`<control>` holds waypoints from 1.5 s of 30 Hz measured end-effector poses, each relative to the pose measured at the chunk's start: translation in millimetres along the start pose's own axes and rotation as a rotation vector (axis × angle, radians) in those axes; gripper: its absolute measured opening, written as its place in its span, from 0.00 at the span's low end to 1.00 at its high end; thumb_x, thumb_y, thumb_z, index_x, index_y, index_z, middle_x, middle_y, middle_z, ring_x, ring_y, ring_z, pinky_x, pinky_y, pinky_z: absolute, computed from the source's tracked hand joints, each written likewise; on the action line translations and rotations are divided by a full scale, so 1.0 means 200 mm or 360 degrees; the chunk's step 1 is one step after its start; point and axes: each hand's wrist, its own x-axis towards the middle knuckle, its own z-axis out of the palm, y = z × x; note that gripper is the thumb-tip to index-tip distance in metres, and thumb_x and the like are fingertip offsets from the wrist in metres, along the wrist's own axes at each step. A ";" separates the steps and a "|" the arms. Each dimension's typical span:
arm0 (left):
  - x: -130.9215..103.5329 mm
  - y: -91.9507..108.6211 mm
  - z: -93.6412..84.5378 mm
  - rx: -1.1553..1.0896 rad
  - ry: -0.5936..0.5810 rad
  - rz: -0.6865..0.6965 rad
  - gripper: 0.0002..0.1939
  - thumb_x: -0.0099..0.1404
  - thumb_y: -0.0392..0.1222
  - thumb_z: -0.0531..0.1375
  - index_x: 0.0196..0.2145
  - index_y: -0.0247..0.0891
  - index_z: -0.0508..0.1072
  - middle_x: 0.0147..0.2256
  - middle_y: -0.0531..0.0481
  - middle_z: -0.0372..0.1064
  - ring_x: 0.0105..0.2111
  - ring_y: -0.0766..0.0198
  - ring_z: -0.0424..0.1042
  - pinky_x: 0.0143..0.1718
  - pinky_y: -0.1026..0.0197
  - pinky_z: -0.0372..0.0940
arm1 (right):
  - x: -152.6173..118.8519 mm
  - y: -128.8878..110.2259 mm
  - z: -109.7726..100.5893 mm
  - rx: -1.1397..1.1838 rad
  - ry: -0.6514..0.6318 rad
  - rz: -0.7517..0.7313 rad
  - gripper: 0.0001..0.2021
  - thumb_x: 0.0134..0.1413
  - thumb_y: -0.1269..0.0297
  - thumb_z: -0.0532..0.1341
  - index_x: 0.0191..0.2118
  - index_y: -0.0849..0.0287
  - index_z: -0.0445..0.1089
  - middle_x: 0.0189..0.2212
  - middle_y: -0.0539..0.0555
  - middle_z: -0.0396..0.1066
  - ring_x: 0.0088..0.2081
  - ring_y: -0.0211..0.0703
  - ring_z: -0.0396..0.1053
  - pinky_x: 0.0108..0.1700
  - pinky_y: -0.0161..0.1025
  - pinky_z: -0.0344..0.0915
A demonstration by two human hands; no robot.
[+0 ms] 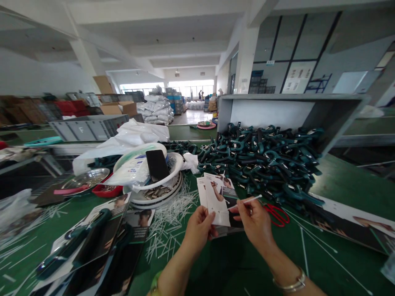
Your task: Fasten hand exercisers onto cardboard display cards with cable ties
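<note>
- Silver metal bangle (290, 286), near right
- Left fingers (207, 220) pinch black-and-white cardboard cards (219, 199)
- Right fingers (242, 208) pinch thin white plastic tie (254, 199)
- Threading, I guess; next needs steady aim

A small stack of printed cards (219, 198) is held up in the left hand (199, 225), faces toward the viewer and tilted back; the front card is white on its left, with a photo of a person's arms, and dark on its right with small pale lettering, and it has small holes near its lower edge. Another card shows behind it at the left, slightly fanned out. A thin white plastic tie (252, 200) slants up to the right from the card's lower right part, pinched in the right hand (255, 224).
</note>
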 end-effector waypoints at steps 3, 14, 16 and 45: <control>-0.01 -0.01 0.04 -0.0036 0.0024 0.0023 0.23 0.50 0.57 0.62 0.25 0.41 0.54 0.14 0.62 0.59 0.12 0.71 0.62 0.11 0.72 0.48 | 0.00 0.01 -0.01 -0.0002 0.0018 0.0037 0.18 0.50 0.46 0.58 0.29 0.57 0.62 0.23 0.54 0.73 0.26 0.45 0.73 0.24 0.38 0.72; -0.04 -0.01 0.14 -0.0826 0.0099 -0.0423 0.05 0.64 0.38 0.56 0.37 0.35 0.64 0.26 0.52 0.70 0.21 0.73 0.71 0.19 0.74 0.63 | 0.01 0.05 0.03 0.0133 0.0028 0.0384 0.16 0.41 0.49 0.62 0.22 0.58 0.64 0.20 0.52 0.72 0.22 0.39 0.66 0.25 0.35 0.61; -0.02 0.00 0.15 -0.0813 0.0067 -0.0495 0.04 0.63 0.34 0.57 0.37 0.34 0.65 0.23 0.54 0.68 0.18 0.75 0.68 0.18 0.75 0.62 | 0.03 0.05 0.02 0.0169 0.0015 0.0405 0.15 0.39 0.51 0.63 0.22 0.58 0.64 0.20 0.52 0.72 0.22 0.39 0.66 0.25 0.35 0.61; 0.03 0.06 0.12 -0.0813 -0.0325 -0.0328 0.08 0.57 0.39 0.62 0.30 0.29 0.73 0.31 0.43 0.73 0.32 0.66 0.72 0.35 0.67 0.67 | -0.10 0.18 -0.20 -0.1038 -0.0104 -0.1047 0.12 0.57 0.62 0.55 0.43 0.57 0.73 0.38 0.58 0.75 0.40 0.47 0.73 0.43 0.45 0.71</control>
